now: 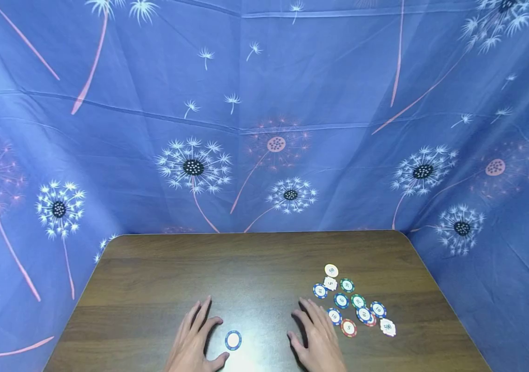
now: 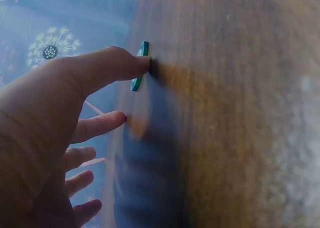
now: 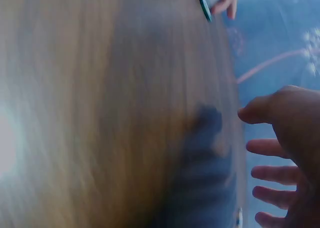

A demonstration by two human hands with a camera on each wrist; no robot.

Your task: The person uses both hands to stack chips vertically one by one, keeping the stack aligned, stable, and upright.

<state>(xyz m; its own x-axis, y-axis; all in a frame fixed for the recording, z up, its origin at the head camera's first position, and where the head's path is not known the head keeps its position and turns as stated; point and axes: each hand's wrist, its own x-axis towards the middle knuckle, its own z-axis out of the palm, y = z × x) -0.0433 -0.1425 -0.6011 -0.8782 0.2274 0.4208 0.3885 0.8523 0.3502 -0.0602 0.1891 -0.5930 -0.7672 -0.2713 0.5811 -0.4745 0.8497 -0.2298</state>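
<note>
A single poker chip (image 1: 233,340) with a blue-patterned rim and pale centre lies flat on the wooden table (image 1: 264,268). Just left of it is my left hand (image 1: 192,338), fingers spread and holding nothing. In the left wrist view the thumb overlaps that chip (image 2: 142,49), seen edge-on. My right hand (image 1: 318,336) is over the table farther right, fingers apart with nothing between them. Close beyond its fingers lie several loose poker chips, among them a blue-rimmed chip (image 1: 334,316) and a red-rimmed chip (image 1: 349,328).
The scattered group at the right also has green-rimmed chips (image 1: 347,284) and white ones, such as a white chip (image 1: 388,327); a few overlap. A blue cloth (image 1: 329,170) with dandelion prints hangs behind the table and along both sides.
</note>
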